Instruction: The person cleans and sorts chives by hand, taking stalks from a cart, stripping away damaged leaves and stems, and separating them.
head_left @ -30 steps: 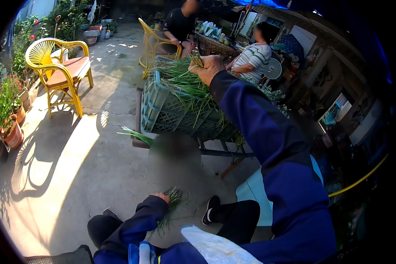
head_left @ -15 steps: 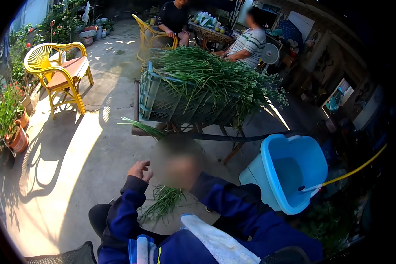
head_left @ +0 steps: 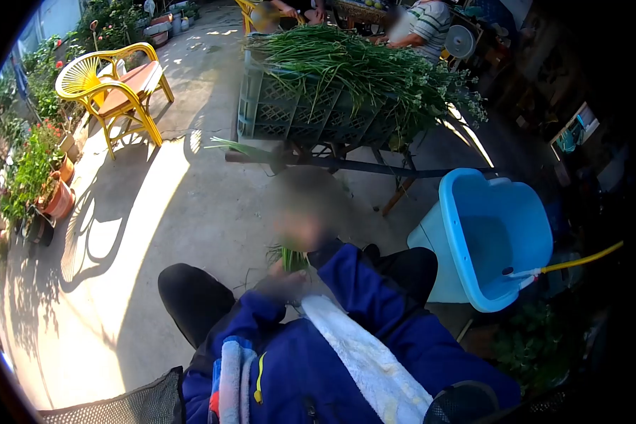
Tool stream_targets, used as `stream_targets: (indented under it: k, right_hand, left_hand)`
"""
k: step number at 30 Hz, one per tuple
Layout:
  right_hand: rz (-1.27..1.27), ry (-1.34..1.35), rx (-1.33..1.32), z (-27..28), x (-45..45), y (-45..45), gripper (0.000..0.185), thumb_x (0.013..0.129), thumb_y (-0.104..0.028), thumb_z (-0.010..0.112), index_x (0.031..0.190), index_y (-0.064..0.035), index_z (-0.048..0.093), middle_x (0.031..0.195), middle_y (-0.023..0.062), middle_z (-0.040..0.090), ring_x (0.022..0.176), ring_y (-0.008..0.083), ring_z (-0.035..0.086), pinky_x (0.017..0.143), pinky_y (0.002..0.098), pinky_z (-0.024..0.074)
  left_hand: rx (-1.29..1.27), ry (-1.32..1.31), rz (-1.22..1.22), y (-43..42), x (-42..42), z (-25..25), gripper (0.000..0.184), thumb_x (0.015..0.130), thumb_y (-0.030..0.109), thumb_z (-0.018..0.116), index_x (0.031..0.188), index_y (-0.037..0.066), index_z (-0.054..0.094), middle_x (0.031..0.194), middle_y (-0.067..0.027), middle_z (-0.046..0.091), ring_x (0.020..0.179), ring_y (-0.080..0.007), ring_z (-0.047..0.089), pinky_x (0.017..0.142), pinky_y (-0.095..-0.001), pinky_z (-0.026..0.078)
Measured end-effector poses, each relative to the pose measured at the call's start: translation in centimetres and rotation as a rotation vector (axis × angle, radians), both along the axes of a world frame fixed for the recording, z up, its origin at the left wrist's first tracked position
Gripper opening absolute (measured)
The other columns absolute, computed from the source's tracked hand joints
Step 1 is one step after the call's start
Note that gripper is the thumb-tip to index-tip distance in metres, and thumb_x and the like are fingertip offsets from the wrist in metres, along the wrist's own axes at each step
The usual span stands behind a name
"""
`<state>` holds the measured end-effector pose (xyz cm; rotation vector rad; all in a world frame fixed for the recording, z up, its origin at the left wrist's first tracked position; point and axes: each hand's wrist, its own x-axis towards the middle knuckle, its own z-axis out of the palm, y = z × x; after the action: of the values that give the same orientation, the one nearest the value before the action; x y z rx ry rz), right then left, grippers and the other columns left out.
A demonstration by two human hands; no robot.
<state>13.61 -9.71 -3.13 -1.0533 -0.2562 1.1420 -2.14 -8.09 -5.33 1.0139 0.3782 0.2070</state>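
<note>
A bunch of long green stalks, seemingly garlic chives, is between my hands in front of my lap. My right hand is closed on it, though a blurred patch covers most of its fingers. Below, my left hand wraps round the bunch's lower end; it is smeared and partly hidden. Pale stalk ends stick out beyond the blur, up and to the left. Ahead stands a green plastic crate heaped with more green stalks, some bearing white flowers.
To my right is a blue tub with a yellow hose over its rim. A yellow cane chair and potted plants stand left. A white towel hangs over my front. Two people sit behind the crate.
My left hand has moved right and down onto the bunch beside my right hand. The bunch is drawn nearer my lap. My view has tilted down.
</note>
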Motion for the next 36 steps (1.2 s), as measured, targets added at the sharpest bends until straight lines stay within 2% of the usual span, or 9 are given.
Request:
stream_targets:
  k: [3,7,11,13,15,18,21,23,36]
  right_hand:
    - [-0.014,-0.099,-0.207,3.0,0.0,-1.5,0.016,0.076,-0.014,0.051,0.079,0.0005,0.058,0.066,0.0099,0.058,0.055,0.0185,0.057,0.049,0.0316,0.0454]
    - [-0.042,0.192,-0.079,3.7,-0.2,-3.6,0.019,0.077,-0.018,0.052,0.074,-0.0005,0.060,0.062,0.0066,0.058,0.048,0.0162,0.054,0.044,0.0276,0.0442]
    - [-0.021,0.031,0.028,-2.8,1.0,-3.4,0.023,0.078,-0.023,0.055,0.075,-0.0009,0.061,0.063,0.0063,0.059,0.051,0.0148,0.055,0.046,0.0276,0.0447]
    - [-0.060,-0.027,0.009,-0.4,-0.4,-4.9,0.026,0.078,-0.026,0.059,0.077,-0.0003,0.061,0.067,0.0056,0.060,0.057,0.0137,0.057,0.053,0.0269,0.0455]
    - [-0.154,-0.132,0.029,-3.4,-0.6,-4.1,0.023,0.075,-0.024,0.062,0.078,-0.0010,0.062,0.069,0.0034,0.060,0.060,0.0140,0.057,0.057,0.0275,0.0442]
    - [0.007,-0.203,-0.120,-2.0,-1.4,-5.1,0.017,0.073,-0.018,0.061,0.078,-0.0017,0.062,0.068,0.0030,0.060,0.059,0.0125,0.056,0.055,0.0266,0.0439]
    - [-0.101,-0.266,0.046,-2.2,-2.6,-4.3,0.010,0.072,-0.012,0.063,0.077,-0.0032,0.062,0.067,0.0015,0.059,0.054,0.0110,0.054,0.052,0.0257,0.0429]
    - [-0.038,-0.110,-0.016,-1.1,-3.2,-4.5,0.007,0.069,-0.008,0.065,0.074,-0.0044,0.061,0.066,0.0014,0.058,0.056,0.0096,0.053,0.052,0.0250,0.0425]
    - [-0.018,-0.273,-0.182,-4.9,-3.6,-4.3,0.021,0.064,-0.016,0.067,0.079,-0.0032,0.062,0.070,0.0056,0.060,0.064,0.0161,0.056,0.059,0.0325,0.0442]
  left_hand:
    - [-0.096,0.039,-0.038,0.0,-0.9,0.8,0.020,0.078,0.009,0.058,0.097,0.004,0.054,0.066,0.0013,0.051,0.058,-0.0090,0.049,0.052,-0.0224,0.039]
    - [-0.056,0.099,-0.098,-1.0,-1.2,0.7,0.020,0.080,0.012,0.057,0.098,0.003,0.057,0.065,0.0034,0.050,0.056,-0.0074,0.046,0.051,-0.0221,0.036]
    - [-0.084,0.093,-0.114,-2.1,-1.3,1.6,0.016,0.081,0.014,0.056,0.092,0.004,0.060,0.067,0.0046,0.052,0.057,-0.0062,0.046,0.053,-0.0209,0.035]
    - [0.001,0.123,-0.140,-2.1,-1.3,3.5,0.011,0.081,0.014,0.056,0.087,0.005,0.059,0.070,0.0022,0.057,0.062,-0.0072,0.052,0.055,-0.0210,0.040]
    - [0.143,0.129,-0.154,-1.9,-1.5,-0.1,0.011,0.080,0.014,0.057,0.086,0.005,0.059,0.071,0.0007,0.058,0.062,-0.0085,0.054,0.055,-0.0230,0.042]
    - [-0.125,0.188,-0.232,-0.9,-1.7,-1.9,0.028,0.083,0.014,0.051,0.107,0.001,0.050,0.092,-0.0116,0.060,0.086,-0.0220,0.058,0.077,-0.0328,0.045]
    - [-0.186,0.121,-0.203,-1.2,-2.0,1.4,0.027,0.082,0.017,0.053,0.104,0.002,0.051,0.090,-0.0100,0.060,0.081,-0.0212,0.058,0.074,-0.0329,0.046]
    - [-0.139,0.177,-0.194,-0.7,-2.0,0.6,0.026,0.081,0.019,0.055,0.101,0.002,0.053,0.087,-0.0088,0.060,0.078,-0.0205,0.058,0.072,-0.0325,0.046]
    - [-0.035,0.251,-0.236,0.2,-0.3,-6.0,0.018,0.079,0.018,0.059,0.089,0.002,0.058,0.075,-0.0056,0.060,0.066,-0.0163,0.057,0.061,-0.0279,0.046]
